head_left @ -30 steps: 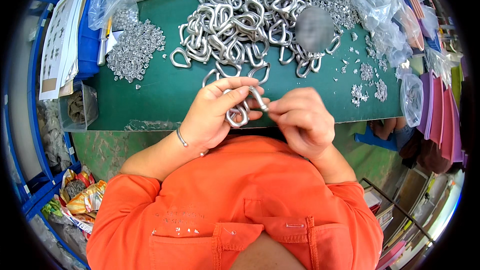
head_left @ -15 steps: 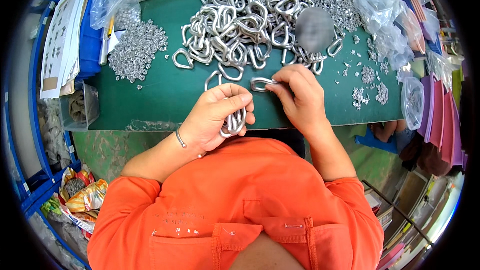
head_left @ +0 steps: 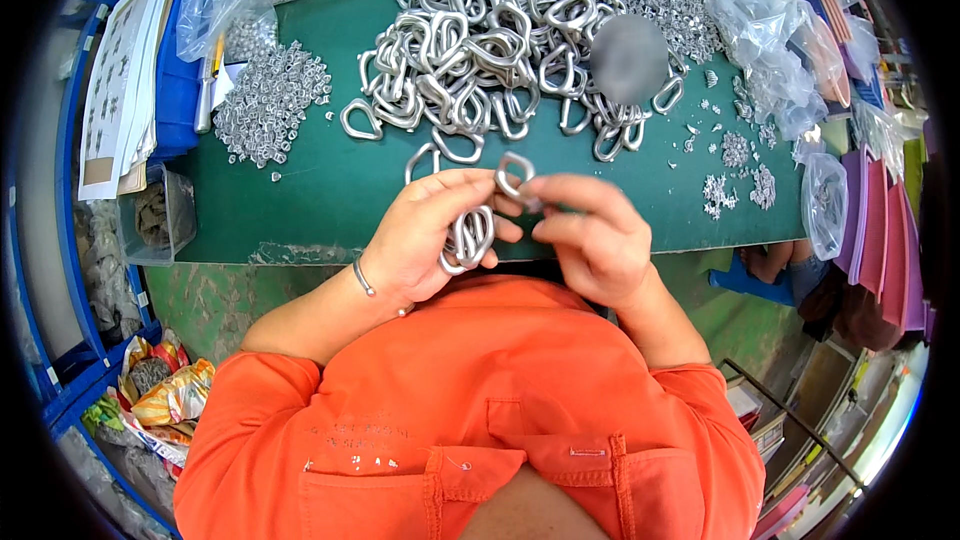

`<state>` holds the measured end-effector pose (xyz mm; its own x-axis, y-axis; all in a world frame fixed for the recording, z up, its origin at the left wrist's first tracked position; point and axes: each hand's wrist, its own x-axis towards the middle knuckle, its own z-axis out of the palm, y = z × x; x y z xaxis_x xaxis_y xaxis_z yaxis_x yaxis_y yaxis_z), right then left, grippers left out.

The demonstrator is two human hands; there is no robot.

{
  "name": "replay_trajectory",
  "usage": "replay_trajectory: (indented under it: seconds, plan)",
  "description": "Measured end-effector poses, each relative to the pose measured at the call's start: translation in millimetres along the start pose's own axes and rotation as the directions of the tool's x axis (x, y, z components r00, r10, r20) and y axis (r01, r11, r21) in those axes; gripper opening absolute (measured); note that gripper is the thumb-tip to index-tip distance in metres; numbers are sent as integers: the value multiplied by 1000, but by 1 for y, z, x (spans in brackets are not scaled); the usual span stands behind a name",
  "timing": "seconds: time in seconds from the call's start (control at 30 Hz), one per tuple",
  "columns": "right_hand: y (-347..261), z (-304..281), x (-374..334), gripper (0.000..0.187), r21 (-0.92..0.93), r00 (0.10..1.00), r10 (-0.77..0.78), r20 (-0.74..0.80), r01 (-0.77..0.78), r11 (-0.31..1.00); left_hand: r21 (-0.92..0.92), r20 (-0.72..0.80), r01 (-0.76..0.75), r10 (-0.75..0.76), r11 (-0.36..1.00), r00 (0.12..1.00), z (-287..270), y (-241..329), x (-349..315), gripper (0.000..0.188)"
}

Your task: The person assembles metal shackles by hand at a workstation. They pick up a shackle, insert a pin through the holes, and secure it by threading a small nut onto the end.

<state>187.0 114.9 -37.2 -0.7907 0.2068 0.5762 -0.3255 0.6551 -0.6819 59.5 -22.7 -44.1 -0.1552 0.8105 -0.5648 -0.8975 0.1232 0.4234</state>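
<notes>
The left hand (head_left: pixel 425 225) clasps several rings (head_left: pixel 466 240) while the right hand (head_left: pixel 603 240) pinches another loop (head_left: pixel 503 178) between them, above the worktop (head_left: pixel 300 210)'s near edge, apparently mid-handling; a steady pinch seems called for.

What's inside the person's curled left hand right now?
Several rounded silver metal rings sit bunched in the left hand, with another silver metal ring just beyond them. The hand and overlapping rings hide parts of the bunch and the palm behind, so I can't count them exactly.
</notes>
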Motion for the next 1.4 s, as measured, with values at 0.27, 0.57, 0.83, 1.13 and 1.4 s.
replay_trajectory:
  seconds: [0.27, 0.57, 0.83, 1.13, 1.4]
  plan:
    - [32, 5, 30, 30, -407, 995, 94, -14, -92, 909, -129, 109, 40, -26, 991, 994, -3, 6, 1, 36]
    - [17, -12, 30, 21, -322, 978, 185, -98, -207, 924, -217, 129, -171, 201, 961, 971, 53, 116, 25, 34]
    - [9, -16, 7, 17, 90, 807, 574, -140, -567, 819, 40, 276, -560, 530, 827, 802, 147, 267, 94, 29]
    - [10, -21, 0, 12, 67, 860, 432, -271, -431, 900, 387, 232, -852, 856, 353, 461, 94, 215, 103, 22]
    - [9, -3, -9, 34, 148, 865, 364, -345, -333, 931, 630, 134, -209, 160, 748, 978, 42, 33, 15, 26]
